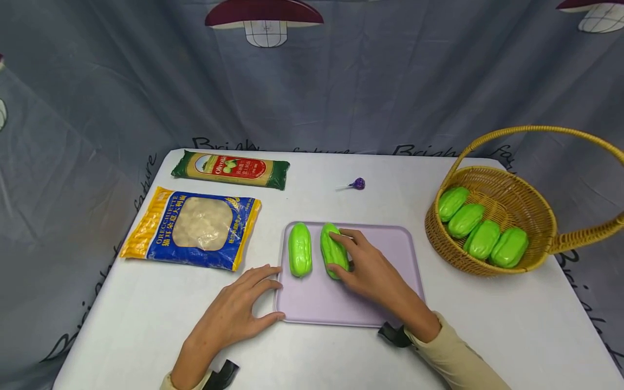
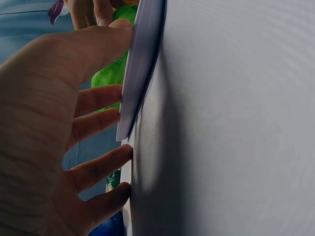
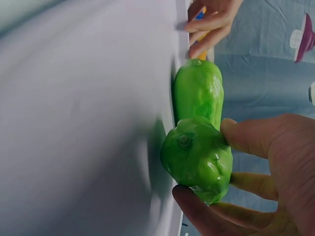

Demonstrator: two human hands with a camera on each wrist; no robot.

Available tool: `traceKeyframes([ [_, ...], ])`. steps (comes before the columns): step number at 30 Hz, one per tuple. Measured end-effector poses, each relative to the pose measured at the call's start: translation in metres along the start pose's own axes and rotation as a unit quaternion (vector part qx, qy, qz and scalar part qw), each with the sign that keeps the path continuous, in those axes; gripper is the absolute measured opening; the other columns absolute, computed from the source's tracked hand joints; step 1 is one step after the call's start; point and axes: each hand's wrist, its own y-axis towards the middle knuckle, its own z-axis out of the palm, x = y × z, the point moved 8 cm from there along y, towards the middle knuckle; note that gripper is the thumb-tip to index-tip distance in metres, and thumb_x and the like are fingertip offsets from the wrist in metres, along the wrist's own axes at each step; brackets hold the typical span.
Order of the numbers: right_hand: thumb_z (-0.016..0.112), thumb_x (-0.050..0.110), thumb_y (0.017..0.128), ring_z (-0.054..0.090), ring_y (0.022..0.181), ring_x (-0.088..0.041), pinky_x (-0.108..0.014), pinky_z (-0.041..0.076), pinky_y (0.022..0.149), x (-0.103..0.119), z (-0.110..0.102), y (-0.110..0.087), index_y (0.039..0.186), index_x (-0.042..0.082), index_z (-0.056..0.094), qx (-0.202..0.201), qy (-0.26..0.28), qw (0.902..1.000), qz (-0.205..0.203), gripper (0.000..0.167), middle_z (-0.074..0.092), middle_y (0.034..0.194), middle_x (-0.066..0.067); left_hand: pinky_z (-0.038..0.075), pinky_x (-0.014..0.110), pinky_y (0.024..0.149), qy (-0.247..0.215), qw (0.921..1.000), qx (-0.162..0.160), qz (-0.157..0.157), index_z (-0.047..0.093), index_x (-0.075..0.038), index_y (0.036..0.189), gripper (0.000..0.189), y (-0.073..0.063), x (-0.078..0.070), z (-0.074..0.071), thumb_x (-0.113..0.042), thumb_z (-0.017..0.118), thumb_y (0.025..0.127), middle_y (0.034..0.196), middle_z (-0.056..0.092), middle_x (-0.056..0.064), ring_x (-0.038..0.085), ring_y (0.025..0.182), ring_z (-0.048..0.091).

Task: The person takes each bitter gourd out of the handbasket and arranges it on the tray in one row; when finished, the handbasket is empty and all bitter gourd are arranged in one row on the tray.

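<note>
My right hand (image 1: 372, 271) holds a glossy, lumpy, long green vegetable (image 1: 332, 250) between thumb and fingers, over the middle of a lilac tray (image 1: 390, 271). In the right wrist view, the thumb touches one side of this vegetable (image 3: 194, 160) and the fingers the other. Whether it touches the tray is unclear. A second green vegetable (image 1: 299, 249) lies to its left, lengthwise on the tray. My left hand (image 1: 239, 306) is spread at the tray's left edge, with fingertips and thumb against the rim (image 2: 140, 69).
A wicker basket (image 1: 441, 249) with a tall handle stands at the right, holding several green vegetables (image 1: 465, 220). A blue and yellow pasta bag (image 1: 195, 257) lies at the left. Behind it is a green-ended pasta packet (image 1: 229, 168). A purple lollipop (image 1: 358, 184) lies beyond the tray.
</note>
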Motion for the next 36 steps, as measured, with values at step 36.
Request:
traceKeyframes([
  [36, 0.088, 0.032, 0.092, 0.062, 0.081, -0.017, -0.034, 0.057, 0.072, 0.012, 0.012, 0.013, 0.156, 0.005, 0.055, 0.013, 0.026, 0.9996, -0.002, 0.077, 0.051, 0.157, -0.023, 0.051, 0.047, 0.118, -0.002, 0.9999, 0.009, -0.007, 0.075, -0.026, 0.124, 0.051, -0.001, 0.001, 0.001, -0.056, 0.089, 0.084, 0.156, 0.059, -0.006, 0.023, 0.148, 0.053],
])
